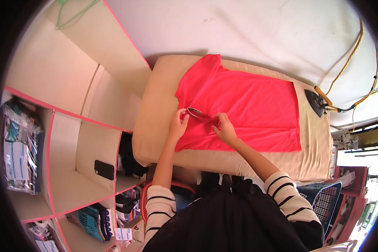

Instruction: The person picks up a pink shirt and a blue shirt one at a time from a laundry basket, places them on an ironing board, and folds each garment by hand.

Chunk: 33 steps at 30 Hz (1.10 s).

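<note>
A red short-sleeved garment [255, 100] lies spread on a padded table with a beige cloth cover [157, 94], its neck opening towards the left. My left hand [179, 123] pinches the garment at the edge of the collar, where a pale inner band shows. Just to the right, my right hand [223, 127] holds gathered red fabric at the front opening between thumb and fingers. An iron [316, 100] with a tan handle rests at the table's right end, beyond the garment's hem.
Pink-edged shelves [82, 132] stand at the left, holding bagged clothes [22, 151], folded clothes [91, 220] and a dark phone [104, 170]. Yellowish cords [349, 63] run down to the iron. A blue plastic basket [326, 201] is at lower right. A wall borders the table's far side.
</note>
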Each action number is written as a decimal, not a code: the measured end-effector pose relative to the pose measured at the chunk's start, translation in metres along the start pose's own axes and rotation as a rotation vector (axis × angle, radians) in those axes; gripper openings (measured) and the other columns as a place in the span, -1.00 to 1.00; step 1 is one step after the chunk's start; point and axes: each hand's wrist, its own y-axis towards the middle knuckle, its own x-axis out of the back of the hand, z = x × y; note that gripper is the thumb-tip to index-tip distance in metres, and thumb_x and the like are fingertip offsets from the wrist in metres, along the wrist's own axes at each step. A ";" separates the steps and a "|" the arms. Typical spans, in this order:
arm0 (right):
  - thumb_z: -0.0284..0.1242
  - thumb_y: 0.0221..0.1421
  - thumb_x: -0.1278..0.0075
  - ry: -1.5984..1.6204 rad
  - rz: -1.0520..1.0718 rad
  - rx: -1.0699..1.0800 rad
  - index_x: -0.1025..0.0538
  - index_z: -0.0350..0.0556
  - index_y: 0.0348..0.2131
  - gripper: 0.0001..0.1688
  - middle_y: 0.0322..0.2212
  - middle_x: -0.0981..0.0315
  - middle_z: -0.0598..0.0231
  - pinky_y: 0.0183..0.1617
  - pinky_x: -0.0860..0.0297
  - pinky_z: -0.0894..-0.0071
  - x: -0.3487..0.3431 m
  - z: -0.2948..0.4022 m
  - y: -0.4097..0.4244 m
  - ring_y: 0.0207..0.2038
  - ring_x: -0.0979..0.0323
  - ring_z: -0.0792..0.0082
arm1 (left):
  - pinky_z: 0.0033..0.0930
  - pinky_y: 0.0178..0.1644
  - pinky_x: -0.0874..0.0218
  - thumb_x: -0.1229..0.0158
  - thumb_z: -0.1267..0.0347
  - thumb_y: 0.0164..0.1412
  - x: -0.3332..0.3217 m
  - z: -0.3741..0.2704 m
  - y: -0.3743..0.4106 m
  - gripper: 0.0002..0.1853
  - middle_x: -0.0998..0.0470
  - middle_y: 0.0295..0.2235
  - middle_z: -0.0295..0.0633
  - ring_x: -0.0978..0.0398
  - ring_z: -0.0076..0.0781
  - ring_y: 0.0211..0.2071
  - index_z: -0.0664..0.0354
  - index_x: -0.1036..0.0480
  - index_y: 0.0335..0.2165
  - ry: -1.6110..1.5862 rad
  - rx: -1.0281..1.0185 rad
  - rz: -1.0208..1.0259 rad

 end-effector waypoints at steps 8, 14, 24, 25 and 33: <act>-0.51 -0.20 -0.21 0.024 0.119 -0.469 -0.36 -0.23 -0.28 -0.56 -0.35 -0.41 0.14 -0.35 -0.39 0.45 0.001 -0.048 0.029 -0.36 -0.47 0.41 | -0.20 -0.31 -0.28 -0.12 0.37 0.05 -0.026 -0.002 0.034 -0.83 -0.44 -0.33 -0.23 -0.44 -0.21 -0.37 0.16 -0.39 -0.34 0.441 0.147 0.126; -0.69 -0.11 -0.03 0.244 -0.088 -0.062 -0.37 -0.30 -0.38 -0.80 -0.50 -0.39 0.16 -0.52 -0.42 0.51 -0.003 -0.027 0.017 -0.52 -0.48 0.42 | -0.21 -0.32 -0.28 -0.11 0.45 0.04 -0.023 -0.007 0.036 -0.83 -0.43 -0.36 -0.23 -0.43 -0.23 -0.40 0.14 -0.41 -0.30 0.208 -0.013 -0.087; -0.68 -0.02 0.00 0.502 0.002 -0.442 -0.36 -0.26 -0.38 -0.86 -0.47 -0.44 0.24 -0.43 -0.50 0.54 -0.010 -0.035 0.013 -0.42 -0.49 0.52 | -0.27 -0.24 -0.29 -0.18 0.41 0.00 -0.029 0.019 0.036 -0.59 -0.44 -0.36 -0.13 -0.43 -0.23 -0.34 0.19 -0.37 -0.12 0.286 0.169 0.234; -0.67 -0.02 -0.01 0.494 0.013 -0.458 -0.36 -0.26 -0.38 -0.85 -0.48 -0.45 0.24 -0.43 -0.50 0.53 -0.009 -0.035 0.014 -0.42 -0.48 0.52 | -0.28 -0.23 -0.29 -0.19 0.39 -0.01 -0.029 0.020 0.037 -0.58 -0.44 -0.37 -0.13 -0.43 -0.23 -0.34 0.19 -0.38 -0.11 0.313 0.163 0.229; -0.65 -0.03 -0.04 0.514 -0.026 -0.465 -0.37 -0.24 -0.39 -0.85 -0.54 -0.43 0.28 -0.47 -0.48 0.55 -0.016 -0.039 0.015 -0.53 -0.44 0.57 | -0.25 -0.44 -0.21 -0.18 0.37 0.01 -0.042 0.019 0.038 -0.74 -0.40 -0.62 -0.21 -0.40 -0.31 -0.53 0.14 -0.42 -0.26 0.320 0.057 0.083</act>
